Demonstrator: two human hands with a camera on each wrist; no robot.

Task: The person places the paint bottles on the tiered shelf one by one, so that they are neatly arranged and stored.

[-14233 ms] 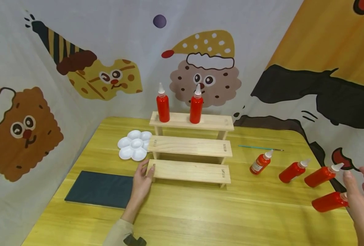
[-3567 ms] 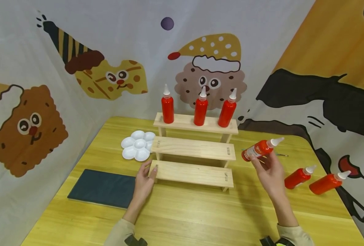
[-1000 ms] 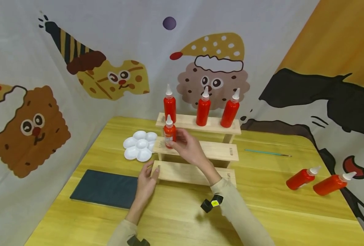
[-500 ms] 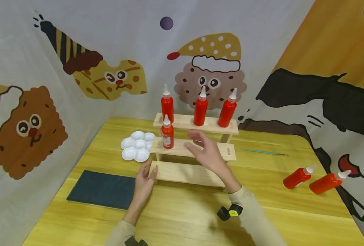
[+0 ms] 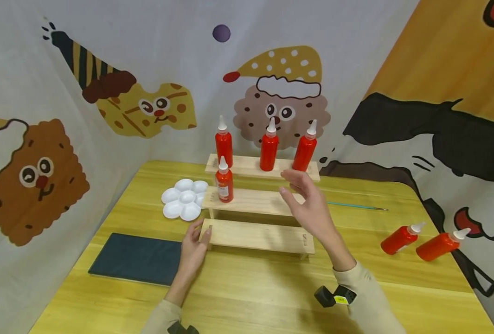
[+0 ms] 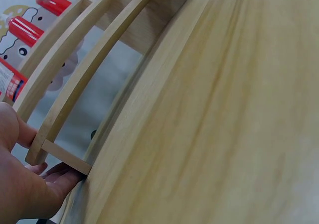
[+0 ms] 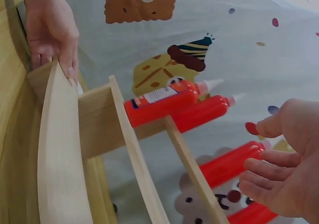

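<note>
A three-step wooden rack (image 5: 257, 236) stands on the table. The left hand (image 5: 194, 250) grips the left end of its lowest step; the left wrist view shows this hand (image 6: 30, 179) with thumb above and fingers beneath the step end. Three red bottles with white nozzle caps, the middle one (image 5: 269, 150) among them, stand on the top step. A labelled red bottle (image 5: 224, 184) is upright at the left end of the middle step. The right hand (image 5: 311, 208) is in the air over the right end of the middle step, fingers apart and holding nothing.
Two red bottles (image 5: 399, 240) lie tilted on the table at the right, near its edge. A thin teal brush (image 5: 355, 205) is behind them. White flower-shaped palette (image 5: 184, 199) at the rack's left; dark flat board (image 5: 136, 259) in front of it. A printed cloth hangs behind.
The right hand has let go of the labelled bottle on the middle step and moved off to the right. The left hand has kept its grip on the rack.
</note>
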